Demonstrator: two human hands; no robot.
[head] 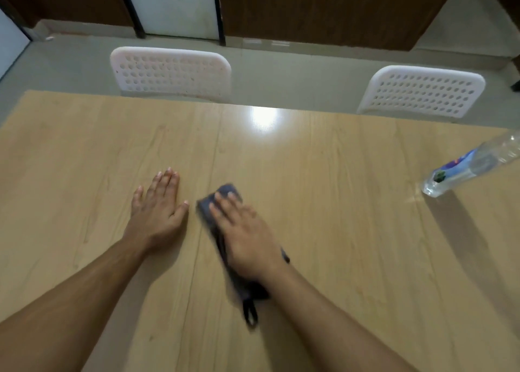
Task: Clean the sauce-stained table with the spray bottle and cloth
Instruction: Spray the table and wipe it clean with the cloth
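The right hand [247,231] lies flat on a dark cloth [222,231], fingers straight and spread a little, palm pressing the fabric against the light wood-grain bench [337,203]. It pins the cloth rather than gripping it. The cloth is a long folded strip that runs from past the fingertips back under the palm and wrist; its far end shows beyond the fingers, and a small hanging loop [251,314] sticks out at its near end, beside the forearm. The cloth's edges are blurred.

Just left of the cloth, apart from it, the left hand [159,208] rests palm down on the bare bench with fingers extended and thumb out toward the cloth; it holds nothing.

Well to the right of the cloth, near the bench's right edge, stands a clear plastic bottle [472,165] with a blue label; its top runs out of view, so the head cannot be seen. Beyond the bench's far edge, two white perforated chair backs, one [171,72] further left and one [422,93] further right, face the cloth.
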